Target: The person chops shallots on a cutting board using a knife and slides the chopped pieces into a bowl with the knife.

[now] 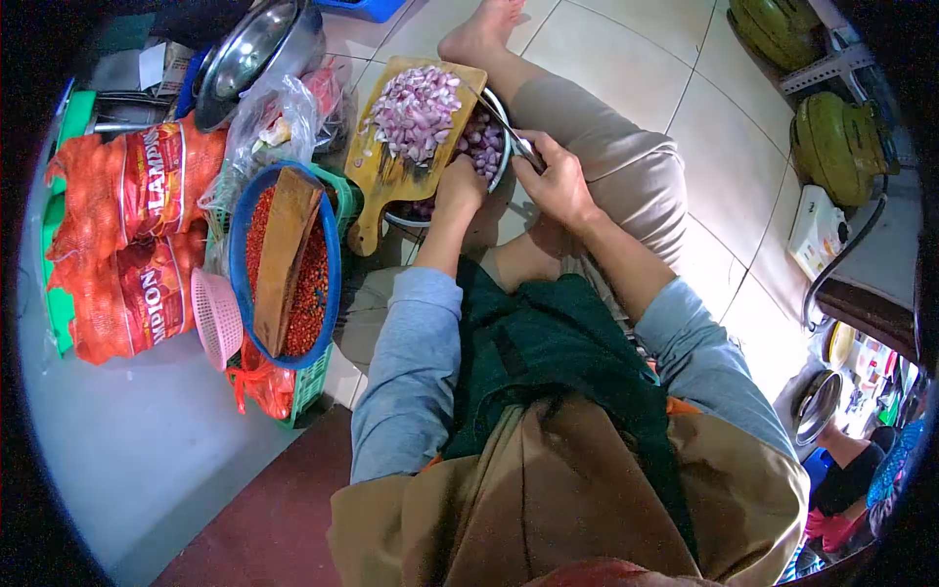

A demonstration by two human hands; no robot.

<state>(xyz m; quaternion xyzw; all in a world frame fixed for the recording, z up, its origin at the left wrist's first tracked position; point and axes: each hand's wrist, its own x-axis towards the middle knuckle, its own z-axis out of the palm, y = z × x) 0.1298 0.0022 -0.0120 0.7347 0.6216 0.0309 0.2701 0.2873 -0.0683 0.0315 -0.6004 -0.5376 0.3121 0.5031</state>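
Chopped shallots (416, 110) lie heaped on a wooden cutting board (386, 191), which rests across a white-rimmed bowl (508, 161). Whole peeled shallots (481, 145) show in the bowl at the right of the board. My left hand (460, 184) reaches down into the bowl among the shallots; its fingertips are hidden. Just right of the bowl, my right hand (558, 178) is closed round the handle of a knife (506, 122), whose blade points up and left over the board's right edge.
At left stand a blue basin (334, 264) of red chilies with a wooden piece on top, a pink basket (216, 318), orange net sacks (147, 196) and a metal bowl (256, 54). Green gas cylinders (836, 147) stand at right. Another person's arm (846, 445) shows lower right.
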